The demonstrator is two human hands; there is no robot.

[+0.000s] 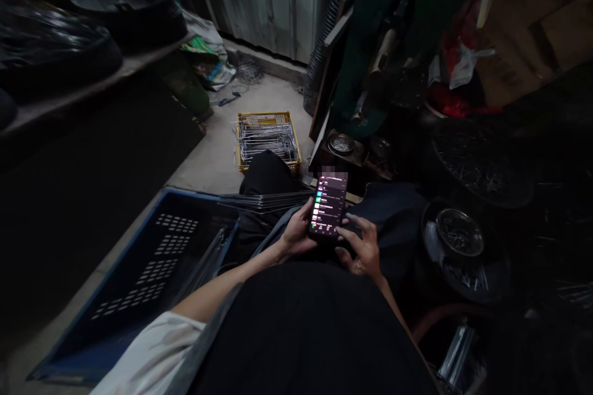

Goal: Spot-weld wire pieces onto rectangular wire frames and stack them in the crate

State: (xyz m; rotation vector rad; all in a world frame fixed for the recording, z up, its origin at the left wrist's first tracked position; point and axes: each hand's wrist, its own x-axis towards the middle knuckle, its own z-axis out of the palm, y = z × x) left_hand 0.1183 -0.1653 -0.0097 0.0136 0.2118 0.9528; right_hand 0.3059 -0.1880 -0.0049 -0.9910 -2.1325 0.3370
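Observation:
A phone [328, 205] with a lit screen showing a list is held upright in front of my lap. My left hand [299, 231] is wrapped round its left side and lower edge. At the phone's lower right corner, my right hand [361, 245] has its fingers apart and bent, with a fingertip at the screen and nothing in its grasp. Thin metal rods [264, 200] lie across my lap just left of the phone.
A blue crate [125, 259] stands at the left, and a yellow basket [291, 126] of bent wires is on the floor ahead. On the right are a round dish [459, 232] of small metal parts and dark tubs. A machine [380, 62] stands beyond.

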